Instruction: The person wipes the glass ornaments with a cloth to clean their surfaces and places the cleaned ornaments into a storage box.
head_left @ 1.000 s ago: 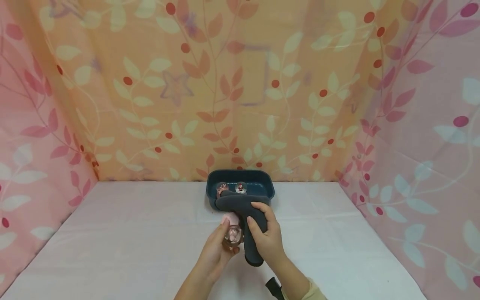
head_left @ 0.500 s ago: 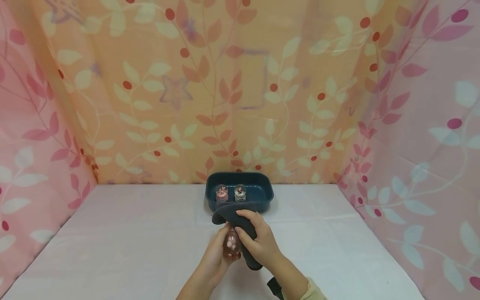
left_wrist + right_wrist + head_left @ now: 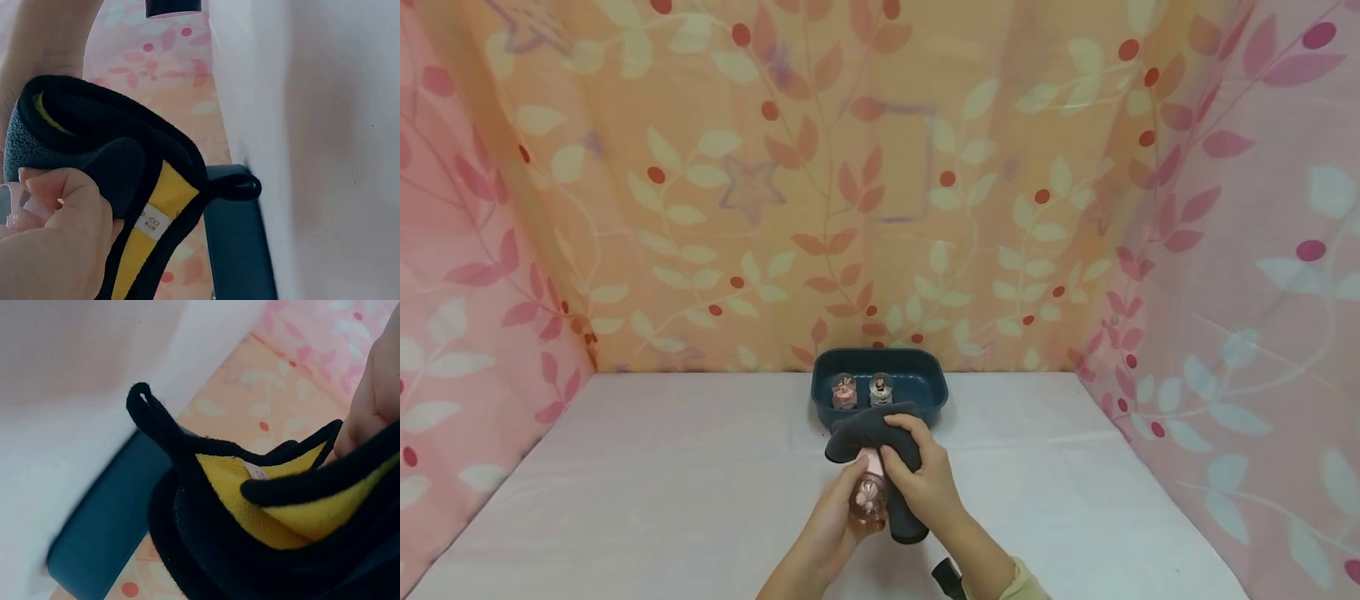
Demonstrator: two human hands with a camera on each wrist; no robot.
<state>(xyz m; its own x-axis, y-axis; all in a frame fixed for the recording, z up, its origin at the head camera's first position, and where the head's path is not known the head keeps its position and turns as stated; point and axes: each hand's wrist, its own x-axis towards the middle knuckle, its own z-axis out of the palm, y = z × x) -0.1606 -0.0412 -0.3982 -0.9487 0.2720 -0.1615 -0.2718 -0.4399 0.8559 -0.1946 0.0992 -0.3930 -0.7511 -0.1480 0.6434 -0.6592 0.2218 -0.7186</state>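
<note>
In the head view my left hand [image 3: 833,518] holds a small snow globe [image 3: 869,495] by its pale pink base, with the clear ball and a pink figure tilted toward me. My right hand [image 3: 927,477] grips a folded dark grey cloth [image 3: 868,429] right against the globe's base and side. The cloth's front end droops over to the left beyond the base. Yellow lining, a white label [image 3: 154,222] and a black hanging loop [image 3: 240,187] show in the left wrist view. There, the left thumb and fingers cover most of the globe.
Behind the hands stands a dark blue tray [image 3: 937,390] against the orange floral backdrop. Two more snow globes, one pink [image 3: 844,392] and one white-based [image 3: 881,389], sit in it. A black wrist camera [image 3: 948,577] hangs by the right forearm over the white table [image 3: 685,500].
The cloth has shifted over the globe's base and back, so the pink base shows again. Its front end now droops lower left. Both hands sit slightly lower in the view.
</note>
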